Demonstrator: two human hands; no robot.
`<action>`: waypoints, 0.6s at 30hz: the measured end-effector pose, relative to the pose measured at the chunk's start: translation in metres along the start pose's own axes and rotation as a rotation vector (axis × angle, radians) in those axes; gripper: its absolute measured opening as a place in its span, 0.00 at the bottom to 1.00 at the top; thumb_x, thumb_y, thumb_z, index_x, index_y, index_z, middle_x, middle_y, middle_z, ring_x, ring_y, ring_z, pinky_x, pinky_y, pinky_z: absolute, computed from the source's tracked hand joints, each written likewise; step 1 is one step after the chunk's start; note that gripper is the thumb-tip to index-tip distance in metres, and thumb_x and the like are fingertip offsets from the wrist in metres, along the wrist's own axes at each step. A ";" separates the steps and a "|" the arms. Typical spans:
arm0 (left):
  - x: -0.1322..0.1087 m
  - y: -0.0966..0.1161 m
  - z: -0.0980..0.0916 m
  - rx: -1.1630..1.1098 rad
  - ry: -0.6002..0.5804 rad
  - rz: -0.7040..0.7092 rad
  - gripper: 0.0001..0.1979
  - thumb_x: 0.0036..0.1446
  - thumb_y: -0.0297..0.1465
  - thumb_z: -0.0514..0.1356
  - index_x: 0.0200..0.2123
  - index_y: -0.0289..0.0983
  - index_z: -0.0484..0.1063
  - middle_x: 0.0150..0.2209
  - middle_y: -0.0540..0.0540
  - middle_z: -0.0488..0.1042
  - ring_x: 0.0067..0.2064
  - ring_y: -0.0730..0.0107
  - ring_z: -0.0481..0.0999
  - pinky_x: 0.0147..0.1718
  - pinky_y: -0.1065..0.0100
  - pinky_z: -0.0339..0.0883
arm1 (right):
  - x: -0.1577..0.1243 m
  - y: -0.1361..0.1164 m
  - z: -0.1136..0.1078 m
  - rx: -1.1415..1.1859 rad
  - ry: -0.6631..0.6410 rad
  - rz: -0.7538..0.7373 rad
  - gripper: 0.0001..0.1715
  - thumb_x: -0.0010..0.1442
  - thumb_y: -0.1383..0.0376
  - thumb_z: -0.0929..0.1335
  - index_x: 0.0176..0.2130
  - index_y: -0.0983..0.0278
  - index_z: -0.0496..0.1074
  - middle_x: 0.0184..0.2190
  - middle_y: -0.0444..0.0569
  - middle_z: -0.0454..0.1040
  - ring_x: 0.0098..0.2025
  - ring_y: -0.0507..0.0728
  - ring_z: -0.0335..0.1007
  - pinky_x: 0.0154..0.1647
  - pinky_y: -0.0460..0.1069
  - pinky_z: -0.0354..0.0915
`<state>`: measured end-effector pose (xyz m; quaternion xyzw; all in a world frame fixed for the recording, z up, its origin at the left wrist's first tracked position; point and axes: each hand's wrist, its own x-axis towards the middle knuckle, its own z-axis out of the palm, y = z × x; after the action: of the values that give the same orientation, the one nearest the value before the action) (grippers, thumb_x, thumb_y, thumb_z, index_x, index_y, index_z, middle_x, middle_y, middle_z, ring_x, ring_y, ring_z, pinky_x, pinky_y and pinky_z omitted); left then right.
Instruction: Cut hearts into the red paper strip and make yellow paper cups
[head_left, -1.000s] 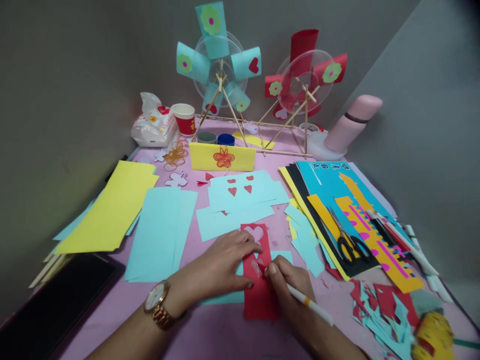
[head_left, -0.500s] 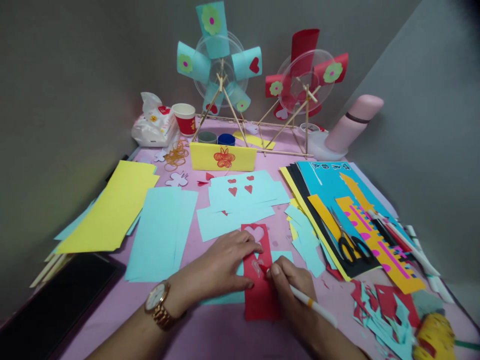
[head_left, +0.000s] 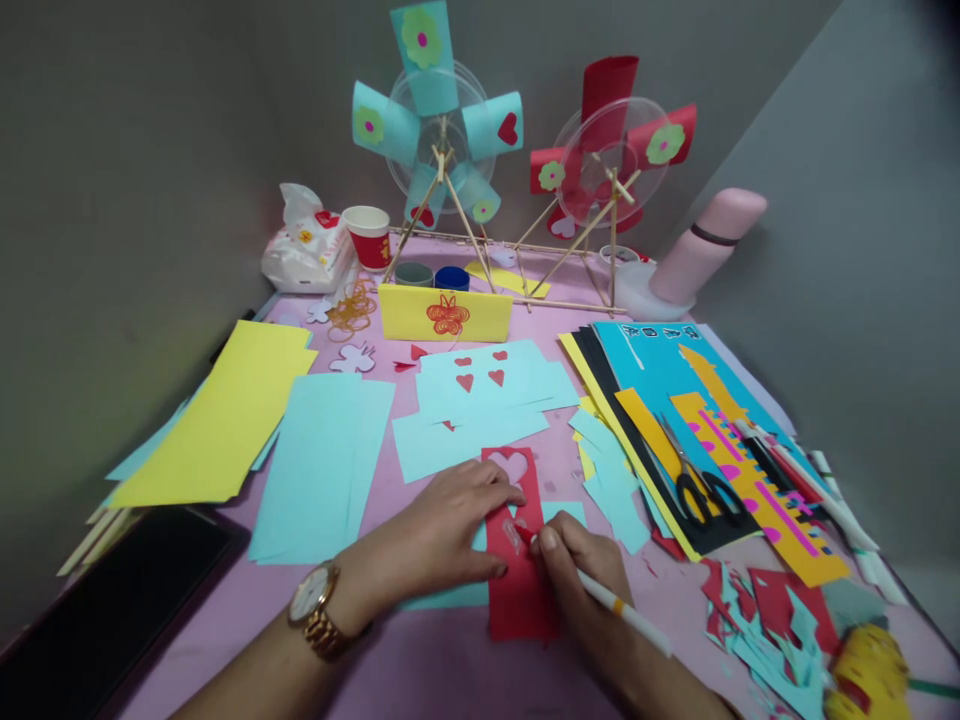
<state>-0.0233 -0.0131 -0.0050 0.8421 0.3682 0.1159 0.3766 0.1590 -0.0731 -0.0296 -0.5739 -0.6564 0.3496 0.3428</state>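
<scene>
A red paper strip point(head_left: 517, 605) lies upright in front of me over light blue paper, with a heart-shaped opening near its top and small openings lower down. My left hand point(head_left: 461, 525) rests on the strip's left side, fingers and thumb apart, pressing it down. In my right hand point(head_left: 581, 570) is a white marker point(head_left: 624, 612) with a red tip and an orange band. Its tip touches a small opening in the strip, just right of my left fingers. Beyond them, a light blue sheet point(head_left: 525, 390) bears several small red hearts.
Light blue sheets point(head_left: 322, 470) and yellow sheets point(head_left: 214, 420) lie left, beside a dark tablet-like slab point(head_left: 142, 600). Scissors point(head_left: 697, 485), coloured papers and paper scraps point(head_left: 772, 640) are on the right. Two paper pinwheels on stick frames point(head_left: 442, 160) and a pink bottle point(head_left: 709, 245) stand behind.
The marker tip has shifted very slightly over the strip. My left hand stays in place, and the view has moved a little.
</scene>
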 end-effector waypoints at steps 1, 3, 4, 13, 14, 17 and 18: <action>0.000 0.000 0.000 0.000 0.000 0.002 0.25 0.46 0.25 0.67 0.49 0.41 0.68 0.45 0.47 0.68 0.49 0.58 0.66 0.50 0.58 0.60 | 0.000 0.000 0.000 -0.001 -0.008 -0.007 0.22 0.66 0.57 0.56 0.25 0.61 0.65 0.17 0.40 0.65 0.19 0.50 0.61 0.19 0.45 0.53; 0.000 0.000 0.000 0.002 -0.002 0.001 0.25 0.46 0.25 0.67 0.49 0.41 0.68 0.45 0.46 0.68 0.49 0.58 0.66 0.50 0.58 0.60 | 0.001 0.001 0.000 -0.008 -0.013 -0.019 0.22 0.66 0.58 0.56 0.25 0.61 0.65 0.17 0.39 0.64 0.19 0.50 0.60 0.19 0.45 0.52; 0.000 0.000 0.000 0.002 -0.002 0.001 0.25 0.46 0.25 0.67 0.49 0.41 0.68 0.45 0.46 0.68 0.49 0.58 0.66 0.50 0.58 0.60 | 0.001 0.001 0.001 -0.012 -0.014 -0.024 0.22 0.66 0.58 0.56 0.25 0.61 0.64 0.17 0.39 0.64 0.19 0.50 0.60 0.19 0.45 0.52; -0.001 -0.002 0.002 -0.007 0.027 0.029 0.23 0.48 0.26 0.65 0.49 0.43 0.67 0.45 0.48 0.68 0.48 0.59 0.66 0.50 0.59 0.60 | 0.000 0.004 0.004 -0.046 -0.024 -0.038 0.22 0.67 0.59 0.56 0.24 0.61 0.64 0.17 0.40 0.63 0.18 0.51 0.59 0.20 0.45 0.52; -0.001 -0.002 0.002 -0.007 0.027 0.025 0.23 0.48 0.26 0.65 0.49 0.43 0.67 0.45 0.48 0.68 0.48 0.59 0.66 0.50 0.59 0.60 | 0.000 0.004 0.004 -0.037 -0.023 -0.035 0.22 0.67 0.59 0.56 0.25 0.62 0.64 0.17 0.40 0.63 0.18 0.51 0.59 0.20 0.45 0.52; -0.001 -0.002 0.001 -0.008 0.014 0.012 0.24 0.47 0.26 0.66 0.49 0.42 0.68 0.45 0.47 0.68 0.49 0.59 0.66 0.50 0.58 0.60 | -0.001 0.004 0.003 -0.004 -0.019 -0.018 0.22 0.67 0.58 0.56 0.25 0.62 0.65 0.17 0.40 0.63 0.18 0.51 0.59 0.20 0.45 0.52; -0.001 -0.001 0.001 -0.008 0.011 0.011 0.24 0.47 0.26 0.66 0.49 0.42 0.68 0.46 0.47 0.68 0.49 0.59 0.66 0.50 0.58 0.60 | -0.001 0.003 0.003 -0.001 -0.015 -0.013 0.22 0.66 0.58 0.56 0.25 0.62 0.65 0.17 0.40 0.64 0.19 0.51 0.59 0.20 0.45 0.52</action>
<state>-0.0240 -0.0136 -0.0068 0.8422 0.3649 0.1240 0.3771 0.1581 -0.0741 -0.0340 -0.5670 -0.6631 0.3512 0.3397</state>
